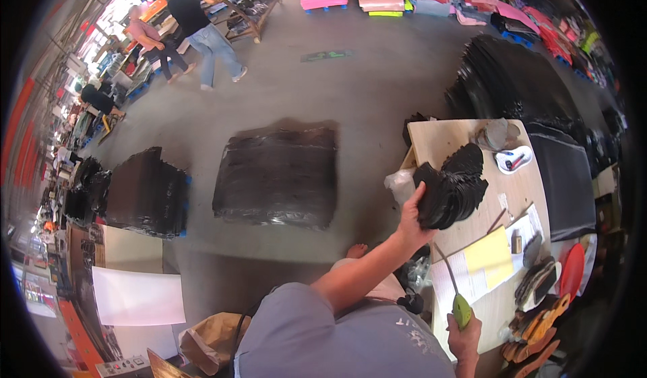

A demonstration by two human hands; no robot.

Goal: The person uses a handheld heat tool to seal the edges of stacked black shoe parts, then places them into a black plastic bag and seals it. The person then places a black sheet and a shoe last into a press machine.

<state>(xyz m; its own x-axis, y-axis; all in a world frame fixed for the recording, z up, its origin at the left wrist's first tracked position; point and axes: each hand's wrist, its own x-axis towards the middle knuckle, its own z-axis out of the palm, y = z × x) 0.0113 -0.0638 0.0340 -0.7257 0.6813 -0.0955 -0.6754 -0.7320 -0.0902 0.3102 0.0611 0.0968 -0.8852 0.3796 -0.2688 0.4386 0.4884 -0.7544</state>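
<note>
My left hand (410, 219) is closed round the near left side of a thick bundle of black, sole-shaped sheets (448, 192). The bundle is fanned out at its upper right and sits over the pale wooden table (445, 135). Lower down, my right hand (464, 337) grips a tool with a bright green handle (461, 309) and a long, thin, dark shaft. The shaft points up and left toward my left wrist, crossing some white sheets of paper (455, 277). I cannot make out the tool's exact kind.
A yellow paper (490, 256), a white dish (513, 160) and grey cut pieces (497, 134) lie on the table. Orange and red soles (539, 327) crowd its right edge. Black sheet stacks (276, 176) stand on the floor. Two people (195, 24) walk at far left.
</note>
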